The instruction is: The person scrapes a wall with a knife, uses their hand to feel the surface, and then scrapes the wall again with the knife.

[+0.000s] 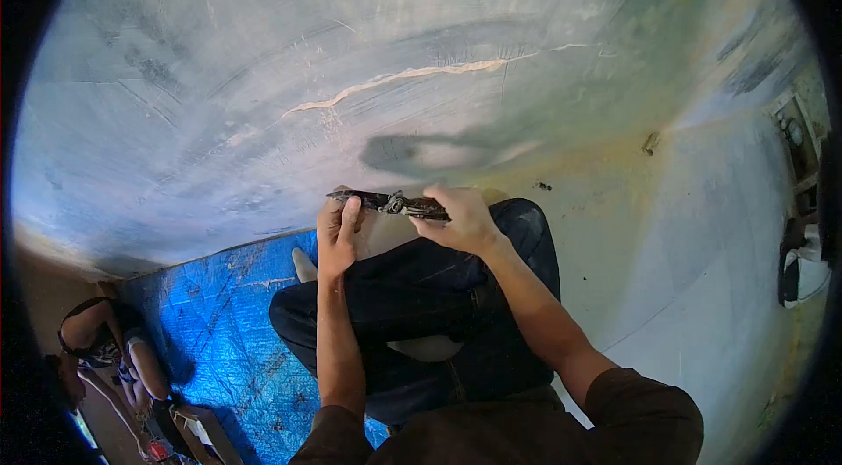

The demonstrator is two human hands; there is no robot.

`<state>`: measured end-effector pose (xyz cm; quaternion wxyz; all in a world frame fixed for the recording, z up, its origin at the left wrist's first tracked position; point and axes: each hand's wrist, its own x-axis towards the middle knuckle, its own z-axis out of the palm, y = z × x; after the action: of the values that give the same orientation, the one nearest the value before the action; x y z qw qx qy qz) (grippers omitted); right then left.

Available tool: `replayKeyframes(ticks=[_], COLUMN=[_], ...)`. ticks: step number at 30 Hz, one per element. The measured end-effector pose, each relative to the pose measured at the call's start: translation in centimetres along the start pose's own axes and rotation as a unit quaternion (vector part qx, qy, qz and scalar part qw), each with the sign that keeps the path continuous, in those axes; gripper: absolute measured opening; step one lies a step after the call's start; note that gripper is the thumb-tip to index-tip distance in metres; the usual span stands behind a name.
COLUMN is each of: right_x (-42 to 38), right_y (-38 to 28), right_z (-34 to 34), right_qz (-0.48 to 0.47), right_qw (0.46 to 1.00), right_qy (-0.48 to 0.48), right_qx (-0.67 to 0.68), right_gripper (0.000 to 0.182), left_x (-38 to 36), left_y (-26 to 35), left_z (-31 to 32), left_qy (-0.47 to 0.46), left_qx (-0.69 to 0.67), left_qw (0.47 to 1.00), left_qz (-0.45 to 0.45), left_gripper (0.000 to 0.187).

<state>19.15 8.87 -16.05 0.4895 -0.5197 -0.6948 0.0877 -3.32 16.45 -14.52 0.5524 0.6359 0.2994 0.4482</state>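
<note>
A black multi-tool (395, 203), with a worn metal joint in its middle, is held level in front of the wall, above my crossed legs. My left hand (336, 232) is closed on its left end, thumb along the near side. Around its right end my right hand (471, 221) is closed, fingers wrapped over the handle. Part of the tool is hidden by my fingers. Past the tool, the shadow of my hands falls on the wall.
The painted wall (263, 140) bears a long pale crack (412, 74). A blue tarp (254, 368) covers the floor at left. Another person (110, 333) sits at lower left beside a box (197, 434). At far right is a shoe (794, 276) near a recess.
</note>
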Motion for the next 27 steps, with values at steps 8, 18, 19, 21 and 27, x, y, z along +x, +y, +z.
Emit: replayKeyframes(ticks=[8, 18, 19, 21, 27], right_x=[0.1, -0.1, -0.1, -0.1, -0.7], right_y=[-0.2, -2.1, -2.4, -2.7, -3.2], right_z=[-2.3, -2.9, -2.9, -2.9, -3.0], right_qz=[-0.051, -0.097, -0.102, -0.107, -0.093], right_qw=[0.988, 0.982, 0.981, 0.979, 0.980], right_qy=[0.046, 0.094, 0.100, 0.110, 0.110], right_qx=[-0.138, -0.132, -0.134, -0.136, -0.137], right_gripper=[0.035, 0.034, 0.034, 0.034, 0.034], left_x=[0.3, 0.1, 0.1, 0.0, 0.1], left_y=[0.4, -0.3, -0.2, -0.1, -0.1], left_z=[0.1, -0.5, -0.5, -0.4, -0.6], left_qy=[-0.032, -0.047, -0.048, -0.049, -0.067], left_qx=[0.020, -0.072, -0.072, -0.073, -0.090], left_qw=[0.998, 0.995, 0.995, 0.995, 0.993], left_qz=[0.055, 0.041, 0.040, 0.039, 0.047], left_gripper=[0.021, 0.022, 0.022, 0.023, 0.024])
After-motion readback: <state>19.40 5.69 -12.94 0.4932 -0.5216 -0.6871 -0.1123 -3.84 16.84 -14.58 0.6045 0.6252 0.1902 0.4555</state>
